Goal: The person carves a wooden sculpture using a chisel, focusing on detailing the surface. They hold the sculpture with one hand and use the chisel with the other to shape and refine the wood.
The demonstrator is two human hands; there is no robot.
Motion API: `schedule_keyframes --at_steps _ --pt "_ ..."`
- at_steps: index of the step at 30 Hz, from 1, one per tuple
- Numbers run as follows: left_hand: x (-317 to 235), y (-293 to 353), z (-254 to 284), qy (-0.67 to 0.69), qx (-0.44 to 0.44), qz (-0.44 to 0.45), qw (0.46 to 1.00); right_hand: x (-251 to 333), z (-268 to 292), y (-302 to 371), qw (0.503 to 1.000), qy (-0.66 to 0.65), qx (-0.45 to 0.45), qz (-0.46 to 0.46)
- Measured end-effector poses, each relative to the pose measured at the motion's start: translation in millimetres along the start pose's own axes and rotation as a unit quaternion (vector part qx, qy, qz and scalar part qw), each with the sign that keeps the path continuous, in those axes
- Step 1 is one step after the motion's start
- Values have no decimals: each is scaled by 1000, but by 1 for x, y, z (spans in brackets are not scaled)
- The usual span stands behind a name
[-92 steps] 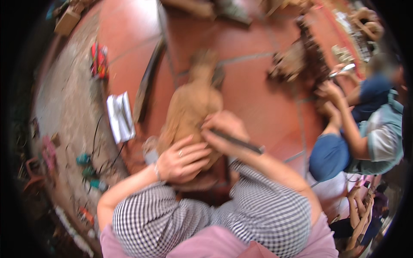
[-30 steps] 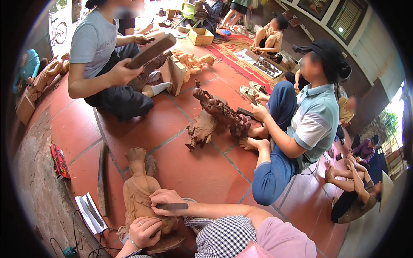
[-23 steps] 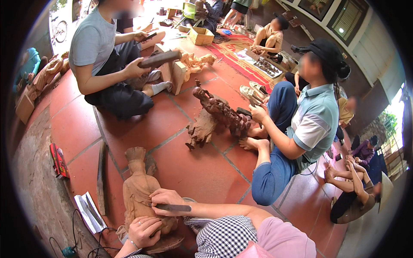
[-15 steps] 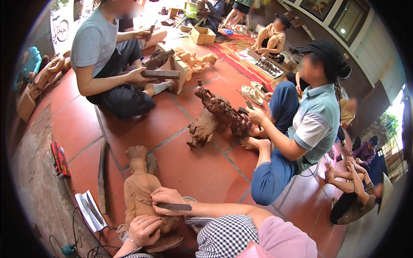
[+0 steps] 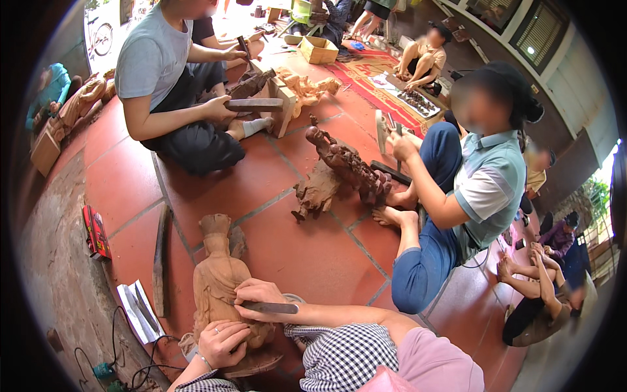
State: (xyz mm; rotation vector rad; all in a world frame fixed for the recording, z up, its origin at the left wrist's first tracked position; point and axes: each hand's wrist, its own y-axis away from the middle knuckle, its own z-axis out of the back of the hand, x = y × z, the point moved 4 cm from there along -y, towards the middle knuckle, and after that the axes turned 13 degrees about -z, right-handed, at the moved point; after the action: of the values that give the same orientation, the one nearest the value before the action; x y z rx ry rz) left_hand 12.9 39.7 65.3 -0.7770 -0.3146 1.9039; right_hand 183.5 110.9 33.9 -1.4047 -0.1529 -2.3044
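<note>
A carved wooden figure point(image 5: 214, 274) with a tall headdress and draped robe stands before me on a rough wooden base. My left hand point(image 5: 223, 342), with a ring on one finger, is curled against its lower front and steadies it. Closed around a flat, dark, bar-like tool point(image 5: 269, 307), my right hand point(image 5: 257, 298) presses at the figure's side, just above the left hand. The tool's working end is hidden by my fingers, so I cannot tell its exact kind. A checked cloth point(image 5: 346, 356) covers my lap area.
Left of the figure lie a long wooden stick point(image 5: 160, 261), white paper with blades point(image 5: 139, 311), a red box point(image 5: 96, 232) and cables point(image 5: 134, 369). Beyond stands a dark root carving point(image 5: 346, 166). Co-workers sit at left point(image 5: 163, 85) and right point(image 5: 477, 176), handling tools.
The whole view has shifted slightly. My hands keep nearly the same place on the figure. The co-worker at right has lifted their hands and tool away from the dark carving.
</note>
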Motion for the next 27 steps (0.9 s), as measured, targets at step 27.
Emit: schedule_keyframes --at_steps 27 --pt "8 21 -13 24 -15 17 999 -4 2 -4 997 -30 -22 -63"
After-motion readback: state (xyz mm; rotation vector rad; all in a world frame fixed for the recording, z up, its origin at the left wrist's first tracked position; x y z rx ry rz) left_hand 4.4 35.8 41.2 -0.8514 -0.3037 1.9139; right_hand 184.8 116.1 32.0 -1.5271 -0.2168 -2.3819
